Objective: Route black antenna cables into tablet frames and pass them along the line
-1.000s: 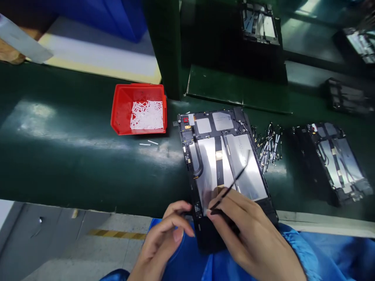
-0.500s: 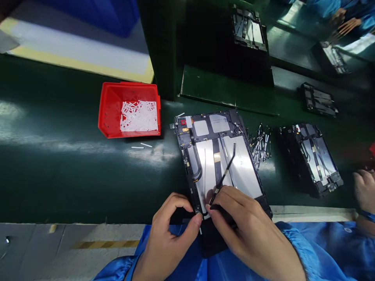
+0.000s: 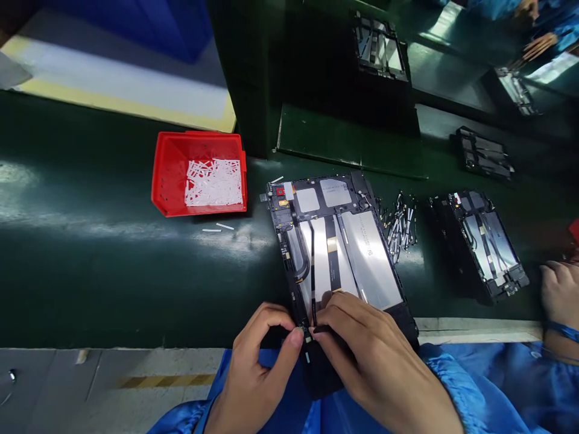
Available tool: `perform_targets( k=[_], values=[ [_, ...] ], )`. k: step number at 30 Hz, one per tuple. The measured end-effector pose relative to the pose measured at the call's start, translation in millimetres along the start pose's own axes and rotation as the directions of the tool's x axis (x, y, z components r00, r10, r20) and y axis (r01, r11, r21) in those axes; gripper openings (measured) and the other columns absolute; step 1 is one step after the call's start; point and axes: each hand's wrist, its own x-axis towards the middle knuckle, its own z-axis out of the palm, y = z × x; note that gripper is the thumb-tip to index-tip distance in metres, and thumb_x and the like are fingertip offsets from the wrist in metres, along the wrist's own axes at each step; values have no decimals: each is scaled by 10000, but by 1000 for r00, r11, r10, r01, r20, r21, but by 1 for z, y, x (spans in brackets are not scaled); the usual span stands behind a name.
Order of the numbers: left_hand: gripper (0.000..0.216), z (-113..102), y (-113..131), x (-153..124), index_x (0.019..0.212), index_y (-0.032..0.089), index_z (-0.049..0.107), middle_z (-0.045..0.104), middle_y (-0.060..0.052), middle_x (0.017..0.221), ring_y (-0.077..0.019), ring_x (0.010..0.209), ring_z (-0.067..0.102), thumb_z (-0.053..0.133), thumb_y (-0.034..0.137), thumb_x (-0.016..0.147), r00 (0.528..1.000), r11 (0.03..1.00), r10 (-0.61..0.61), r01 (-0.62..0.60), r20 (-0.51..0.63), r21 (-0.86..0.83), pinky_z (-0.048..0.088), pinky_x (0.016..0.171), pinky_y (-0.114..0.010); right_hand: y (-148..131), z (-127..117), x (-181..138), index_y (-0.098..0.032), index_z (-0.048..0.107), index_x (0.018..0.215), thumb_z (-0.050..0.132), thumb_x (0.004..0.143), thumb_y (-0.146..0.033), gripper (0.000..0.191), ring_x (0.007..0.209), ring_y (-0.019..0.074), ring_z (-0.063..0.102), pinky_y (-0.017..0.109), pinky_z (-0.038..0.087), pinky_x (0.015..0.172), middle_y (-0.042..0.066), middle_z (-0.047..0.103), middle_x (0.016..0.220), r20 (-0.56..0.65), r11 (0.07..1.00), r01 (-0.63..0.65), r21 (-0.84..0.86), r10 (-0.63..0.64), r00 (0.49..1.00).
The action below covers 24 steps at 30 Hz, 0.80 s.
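Observation:
An opened tablet [image 3: 357, 253] lies back-side up on the dark green bench, its silver battery cells and black flex cables showing. My left hand [image 3: 257, 367] grips the tablet's lower left edge, thumb and fingers pinched against the frame. My right hand [image 3: 380, 367] pinches a thin black cable [image 3: 313, 283] at the tablet's lower edge; the cable runs straight up along the left battery cell. Both sleeves are blue.
A red bin [image 3: 199, 175] with several white strips stands to the left, two loose strips in front of it. A pile of small cables [image 3: 400, 226] lies right of the tablet. A second opened tablet [image 3: 479, 244] is farther right, near another person's hand [image 3: 561, 295].
The thin black cable, slanted up to the right earlier, now lies flat and straight along the left battery. My left hand moved in and closed on the tablet's edge.

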Motion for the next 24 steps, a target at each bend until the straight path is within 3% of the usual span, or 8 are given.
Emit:
perform_targets(
  k=[5,8,11,15,18,21,24],
  values=[
    [82,0,2,1,860,228,545,583,7,835,-132,781,588,528,187,930,999,997,32,-32,5,76,484,695,-226,-2,4,-1,-229,566,916,472,931,-146,126,895,177,607,341,493,775,5,612,958,-9,1000,-9,4,9,1000],
    [93,-3,6,4,878,233,537,597,17,838,-132,804,586,581,152,891,989,968,151,-146,-5,204,465,733,-237,0,2,-1,-224,570,919,471,936,-151,124,906,178,603,339,492,784,9,613,965,-16,1000,-7,8,8,1000],
    [120,-8,9,10,865,229,527,591,29,804,-121,769,574,588,127,876,977,944,208,-213,45,251,447,715,-234,3,-8,0,-223,576,934,437,967,-169,152,896,160,600,311,494,779,1,612,930,58,999,38,35,-40,998],
    [90,-11,9,16,840,223,533,588,29,780,-115,736,576,569,163,897,983,970,139,-159,117,186,451,678,-224,3,-23,3,-237,562,1084,396,993,-156,206,973,101,613,224,479,883,-22,642,1008,133,980,137,145,-157,979],
    [95,-12,6,14,824,219,546,591,23,768,-118,719,585,549,207,918,991,984,90,-103,98,145,467,672,-221,-1,-19,3,-245,578,1088,466,966,-149,191,940,96,637,204,493,833,-39,667,1015,156,969,169,183,-198,968],
    [105,-16,1,3,886,227,585,636,14,814,-120,763,627,516,274,949,994,995,-29,19,108,95,500,707,-208,-4,-4,0,-226,600,928,573,907,-154,80,806,145,647,270,508,722,-34,652,856,56,990,131,57,-135,989],
    [130,-19,-4,-14,1025,258,606,688,10,861,-131,816,671,537,325,938,978,993,-116,113,175,26,530,721,-196,-1,11,-4,-213,590,910,656,866,-233,82,753,192,644,325,508,658,-5,631,834,-88,993,74,-87,-81,993]
  ],
)
